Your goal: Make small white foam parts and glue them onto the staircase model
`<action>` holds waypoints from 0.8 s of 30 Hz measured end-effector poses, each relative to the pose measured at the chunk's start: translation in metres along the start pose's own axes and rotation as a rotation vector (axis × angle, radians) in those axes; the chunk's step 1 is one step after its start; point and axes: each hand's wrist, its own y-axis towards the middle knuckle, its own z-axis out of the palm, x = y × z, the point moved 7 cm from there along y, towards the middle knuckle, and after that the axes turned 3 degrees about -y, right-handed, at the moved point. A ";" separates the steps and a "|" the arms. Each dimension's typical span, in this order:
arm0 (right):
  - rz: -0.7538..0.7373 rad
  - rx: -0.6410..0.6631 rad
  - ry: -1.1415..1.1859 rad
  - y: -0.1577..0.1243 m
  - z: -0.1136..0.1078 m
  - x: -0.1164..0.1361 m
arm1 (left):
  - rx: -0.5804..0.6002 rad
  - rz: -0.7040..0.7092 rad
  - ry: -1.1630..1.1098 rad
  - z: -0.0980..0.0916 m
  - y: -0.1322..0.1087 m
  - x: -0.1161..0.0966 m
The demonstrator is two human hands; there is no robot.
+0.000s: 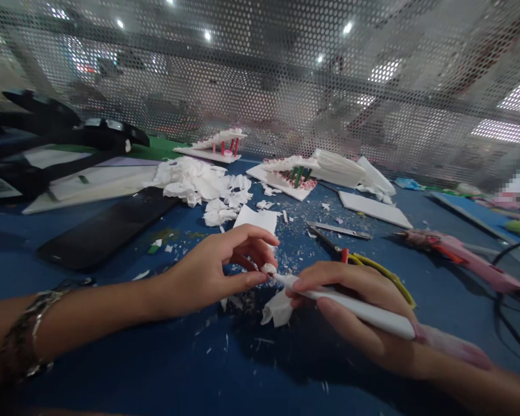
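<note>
Near the middle of the blue table, my left hand (216,263) pinches a small white wad (269,268) between thumb and fingertips. The wad looks like crumpled paper, with a dark reddish spot beside it. My right hand (355,306) grips a white marker (364,309) like a pen, its tip touching or almost touching the wad. A translucent pink cap sits on the marker's rear end. Below the tip lies a torn white scrap (278,308), and behind my left fingers a white paper piece (256,218). Scissors with yellow handles (385,271) lie partly behind my right hand.
Crumpled white paper (193,179) is heaped beyond my left hand, near a black phone (108,228). Two small stepped models (219,144) stand at the back. A craft knife (340,230) and pink glue gun (463,257) with cable lie right. A perforated metal screen (260,75) closes the back.
</note>
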 end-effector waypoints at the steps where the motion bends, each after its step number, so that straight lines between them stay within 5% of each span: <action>1: -0.004 -0.006 -0.008 0.000 -0.001 0.000 | -0.003 -0.007 -0.003 0.000 0.000 0.001; 24: -0.073 -0.022 -0.049 0.000 -0.006 0.007 | -0.012 -0.063 -0.145 0.000 0.002 0.003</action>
